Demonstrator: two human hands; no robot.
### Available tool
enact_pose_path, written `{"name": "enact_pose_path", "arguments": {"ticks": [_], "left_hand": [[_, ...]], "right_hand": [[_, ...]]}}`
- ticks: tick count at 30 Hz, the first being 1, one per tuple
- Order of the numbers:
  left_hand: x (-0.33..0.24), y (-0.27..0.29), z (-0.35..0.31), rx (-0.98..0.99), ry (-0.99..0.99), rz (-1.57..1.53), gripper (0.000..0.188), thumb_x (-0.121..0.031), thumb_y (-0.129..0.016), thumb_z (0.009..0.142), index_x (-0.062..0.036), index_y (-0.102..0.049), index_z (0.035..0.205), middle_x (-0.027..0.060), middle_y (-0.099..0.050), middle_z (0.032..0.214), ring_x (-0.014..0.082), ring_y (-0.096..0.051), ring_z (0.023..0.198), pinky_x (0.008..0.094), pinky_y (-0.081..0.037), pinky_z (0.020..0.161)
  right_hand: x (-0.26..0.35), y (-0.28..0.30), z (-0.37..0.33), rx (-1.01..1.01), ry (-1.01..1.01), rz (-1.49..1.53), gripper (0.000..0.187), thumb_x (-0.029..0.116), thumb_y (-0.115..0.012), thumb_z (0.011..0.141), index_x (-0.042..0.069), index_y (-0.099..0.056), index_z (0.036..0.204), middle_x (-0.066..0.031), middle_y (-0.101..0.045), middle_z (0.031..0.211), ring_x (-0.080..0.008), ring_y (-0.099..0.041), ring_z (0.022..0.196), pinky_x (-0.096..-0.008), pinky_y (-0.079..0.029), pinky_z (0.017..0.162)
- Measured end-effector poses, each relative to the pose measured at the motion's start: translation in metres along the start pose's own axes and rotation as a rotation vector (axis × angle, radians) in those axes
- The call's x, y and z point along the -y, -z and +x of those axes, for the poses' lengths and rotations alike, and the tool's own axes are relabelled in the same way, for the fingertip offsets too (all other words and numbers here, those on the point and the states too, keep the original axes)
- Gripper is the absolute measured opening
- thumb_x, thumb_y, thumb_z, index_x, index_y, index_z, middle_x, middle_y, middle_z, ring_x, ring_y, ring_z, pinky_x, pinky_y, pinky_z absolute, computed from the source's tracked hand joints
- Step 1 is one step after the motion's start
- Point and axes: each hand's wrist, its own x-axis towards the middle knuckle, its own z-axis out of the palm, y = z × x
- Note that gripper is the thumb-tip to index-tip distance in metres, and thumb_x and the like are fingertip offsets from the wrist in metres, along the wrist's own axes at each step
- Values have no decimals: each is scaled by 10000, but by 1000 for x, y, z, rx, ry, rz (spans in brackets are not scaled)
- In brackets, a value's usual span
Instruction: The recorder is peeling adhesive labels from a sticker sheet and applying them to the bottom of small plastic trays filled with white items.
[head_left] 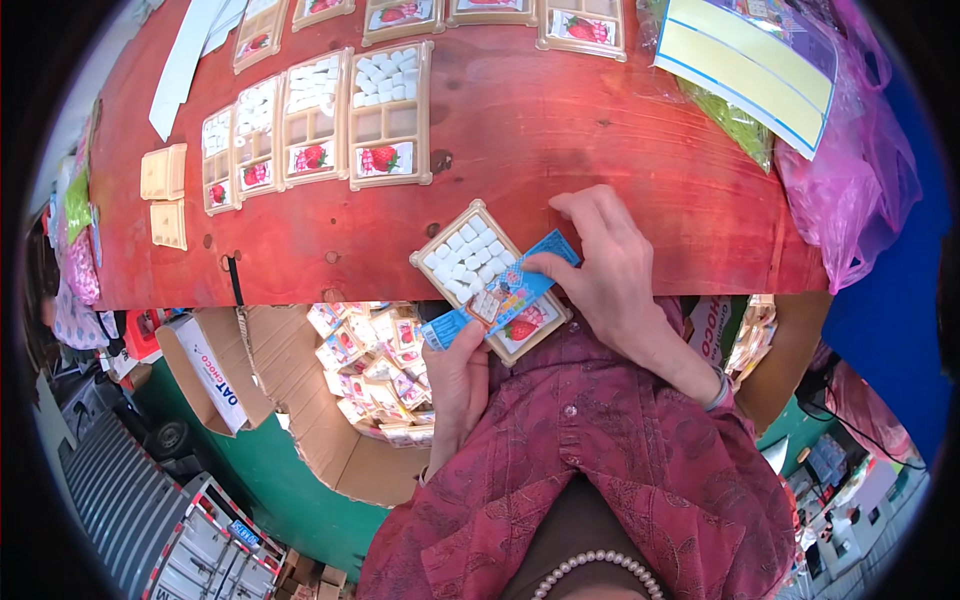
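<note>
At the near edge of the table, a shallow beige tray (441, 232) is tilted cornerwise in front of me. Small white marshmallow-like pieces (468, 252) fill its far part, and a packet with a strawberry picture (526, 322) lies in its near part. A blue printed card strip (512, 290) crosses the tray diagonally. My left hand (460, 388) is closed on the strip's lower-left end and the tray's near side. My right hand (612, 268) has its thumb pressed on the upper-right end, with other fingers partly stretched beyond. Fingertips under the strip are hidden.
Several filled trays (390, 115) stand in rows on the red table (560, 130). Small beige stacks (164, 172) sit at the left. A pink plastic bag (845, 170) and a printed sheet (750, 65) lie right. Below the edge, a cardboard box (330, 445) holds many packets.
</note>
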Motion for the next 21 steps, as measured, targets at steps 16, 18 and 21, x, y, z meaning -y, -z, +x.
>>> {"name": "enact_pose_path", "arguments": {"ticks": [16,18,21], "left_hand": [[-14,-32,-10,196,-192,137,260,96,-687,691,68,-642,945,156,-655,1026,202,-640,931,343,-497,877],[-18,-31,-6,280,-200,204,257,89,-711,666,57,-653,914,151,-654,1009,202,-635,931,334,-498,868],[-25,-40,1,488,-259,332,255,70,-751,622,35,-664,859,141,-647,958,209,-623,929,319,-501,843]], "right_hand": [[-10,21,-30,352,-408,1051,194,-9,-647,833,-58,-616,1018,-67,-670,937,-92,-618,858,-237,-516,777],[-15,22,-28,379,-377,1171,165,5,-672,809,-38,-640,966,-92,-672,920,-126,-624,833,-263,-516,741],[-37,24,-25,410,-135,1174,168,-24,-668,789,-39,-649,956,-68,-659,935,-115,-607,886,-267,-498,784]]}}
